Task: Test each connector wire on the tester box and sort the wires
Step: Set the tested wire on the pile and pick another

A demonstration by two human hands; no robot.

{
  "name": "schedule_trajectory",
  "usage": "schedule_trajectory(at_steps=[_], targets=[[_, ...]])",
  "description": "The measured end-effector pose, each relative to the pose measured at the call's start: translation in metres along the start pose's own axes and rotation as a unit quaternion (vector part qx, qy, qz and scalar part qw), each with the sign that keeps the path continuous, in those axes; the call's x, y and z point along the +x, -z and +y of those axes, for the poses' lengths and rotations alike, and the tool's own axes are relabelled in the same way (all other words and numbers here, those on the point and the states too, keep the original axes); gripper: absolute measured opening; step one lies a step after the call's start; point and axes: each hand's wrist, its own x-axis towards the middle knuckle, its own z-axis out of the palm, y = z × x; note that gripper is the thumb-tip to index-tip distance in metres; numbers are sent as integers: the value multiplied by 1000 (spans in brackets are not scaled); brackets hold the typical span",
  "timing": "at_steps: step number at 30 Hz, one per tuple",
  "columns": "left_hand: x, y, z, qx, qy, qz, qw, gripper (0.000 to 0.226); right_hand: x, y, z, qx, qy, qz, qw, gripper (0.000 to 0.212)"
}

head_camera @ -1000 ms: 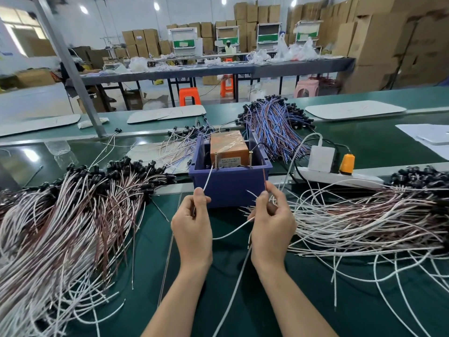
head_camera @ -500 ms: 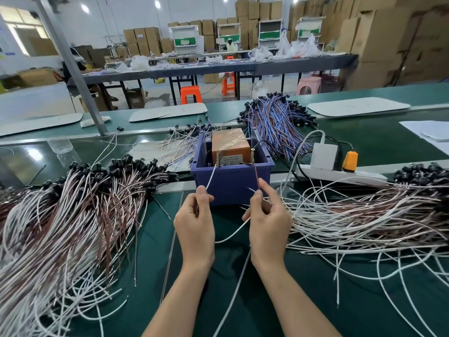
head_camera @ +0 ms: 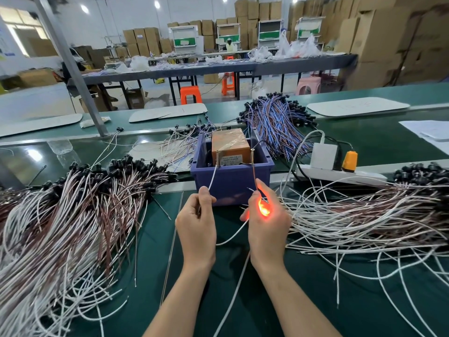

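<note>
Two heaps flank the work, so a mix-up is the first risk. A big tangle of white and brown wires [head_camera: 73,215] with black plug ends lies well out beyond the left knuckles, and a tested piece dropped carelessly could be lost in the wrong lot.

The left hand [head_camera: 196,222] is closed in a pinch on the thin white lead of the connector wire [head_camera: 211,177]. The lead's tip is carried up from the fingertips to the left brass pin [head_camera: 217,158] of the tape-wrapped orange-brown tester box [head_camera: 229,144]. This is seated in a blue plastic bin [head_camera: 230,188] just beyond both sets of fingers. Should that pinch waver, contact would be broken and a good wire might be judged dead.

The right hand [head_camera: 268,229] is curled round the wire's lamp end, whose orange glow [head_camera: 263,208] is seen inside the fingers. Its thin brown lead is pinched up to the right brass pin [head_camera: 252,154]. The pins, presumably live, could be brushed by bare fingertips.

Past the right fingers, the loose white wires [head_camera: 364,215] could be snagged when the piece is withdrawn.
</note>
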Motion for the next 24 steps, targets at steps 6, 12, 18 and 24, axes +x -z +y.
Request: schedule_trajectory(at_steps=[6,12,18,24], targets=[[0,0,0,5,1,-2,1000,41,1,0,0,5,-2,3,1000,26],[0,2,-3,15,-1,13,1000,43,1,1,-1,21,-11,-2,1000,26],[4,4,-5,52,23,114,992,38,-4,5,-6,43,-38,-21,998,26],[-10,5,6,212,-270,16,939,47,-7,8,-14,34,-63,-52,996,23]])
